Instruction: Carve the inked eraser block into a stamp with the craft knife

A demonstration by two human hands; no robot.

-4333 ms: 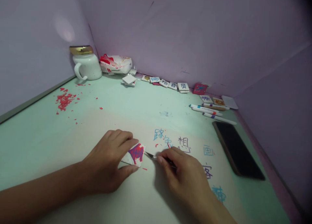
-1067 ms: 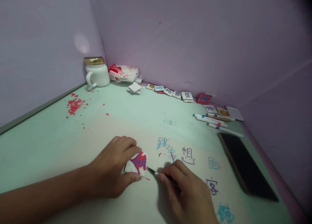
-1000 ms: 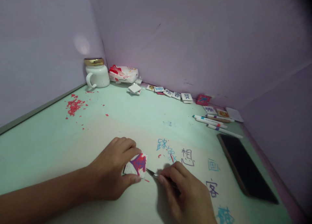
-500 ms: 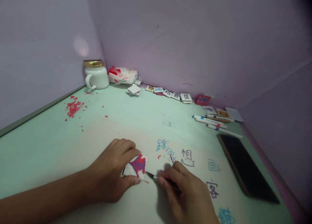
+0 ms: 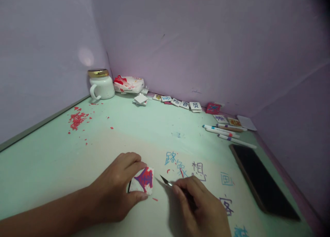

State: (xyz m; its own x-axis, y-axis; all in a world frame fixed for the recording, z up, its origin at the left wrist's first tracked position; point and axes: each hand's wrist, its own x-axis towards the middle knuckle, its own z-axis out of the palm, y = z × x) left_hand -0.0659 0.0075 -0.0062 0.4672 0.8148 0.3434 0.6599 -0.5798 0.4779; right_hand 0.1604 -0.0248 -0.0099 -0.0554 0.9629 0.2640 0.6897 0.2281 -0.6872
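Observation:
My left hand (image 5: 123, 185) grips a small square block (image 5: 142, 182) between thumb and fingers on the near part of the table. Its top is partly red with a purple character, and white shows where the red is gone. My right hand (image 5: 199, 204) is closed around a craft knife (image 5: 166, 181). The blade points up and left, a short gap to the right of the block. A thin red shaving (image 5: 155, 199) lies just below the block, and a few more red bits are near the blue writing.
Red shavings (image 5: 77, 119) are heaped at left, before a white mug (image 5: 102, 87) with a gold lid. A tissue pack (image 5: 129, 84), several character tiles (image 5: 195, 105) and a red block (image 5: 213, 108) line the wall. Markers (image 5: 223, 131) and a phone (image 5: 263, 182) lie at right.
The knife tip has drawn back from the block's right edge, up and to the right. My left hand still holds the block. The whole view has shifted slightly.

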